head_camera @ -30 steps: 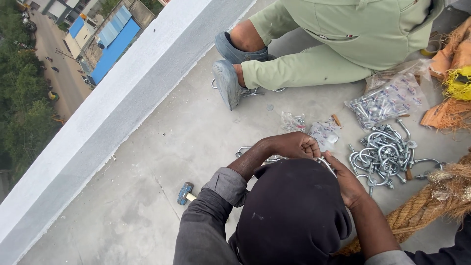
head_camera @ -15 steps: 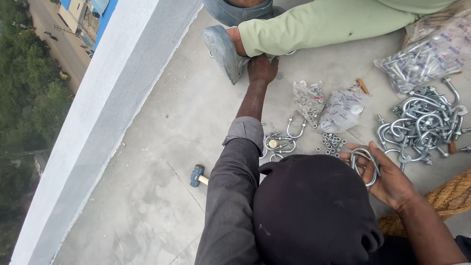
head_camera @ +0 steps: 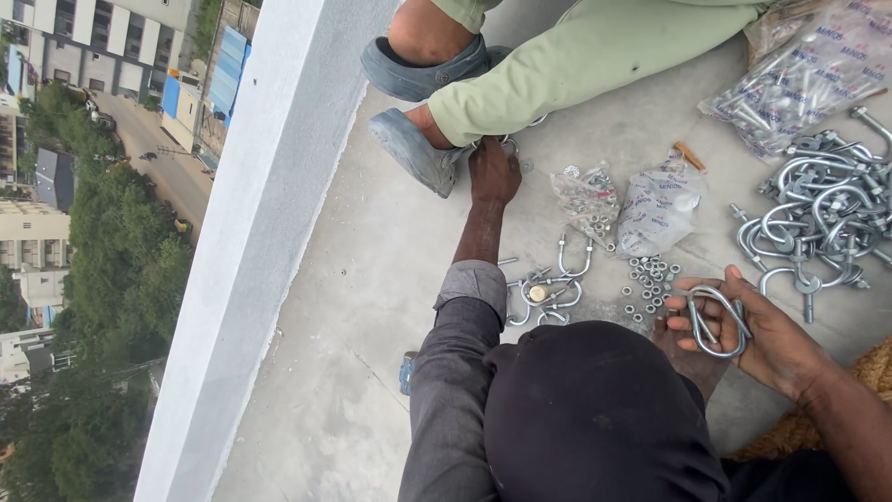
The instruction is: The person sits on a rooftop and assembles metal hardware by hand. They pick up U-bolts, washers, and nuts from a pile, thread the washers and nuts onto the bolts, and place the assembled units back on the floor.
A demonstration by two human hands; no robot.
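Holding a U-bolt point(head_camera: 717, 323) in my right hand point(head_camera: 764, 336), I have my fingers curled around it and my thumb pressing on its top. The U-bolt is shiny grey metal, a round rod bent into a U shape. It lies flat across my palm, just over the grey floor point(head_camera: 372, 307). Its long way runs from up-left to down-right. The round bend is at the lower right, near my palm. The two straight legs point up and left, toward my fingertips.

My left hand point(head_camera: 492, 172) is stretched far out in front of me. It rests with the fingers pressed down on the floor, right beside a person's grey shoe point(head_camera: 413, 153) and light green trouser leg point(head_camera: 576, 65). A small bit of metal shows just past my fingers, but I cannot tell if I am pinching it.

Beside my left sleeve point(head_camera: 455, 372) lies a little bunch of U-bolts point(head_camera: 550, 288). Near it is a small heap of nuts point(head_camera: 648, 286), tiny and silver with holes in them. Two see-through bags point(head_camera: 632, 200) sit just behind the nuts, crinkly and soft. To the right is a big pile of U-bolts point(head_camera: 822, 223), all tangled. A long bag of bolts point(head_camera: 808, 79) lies behind the pile. A rough brown rope point(head_camera: 836, 409) runs under my right arm. To the left stands a smooth white wall point(head_camera: 269, 232), and trees show far below it.
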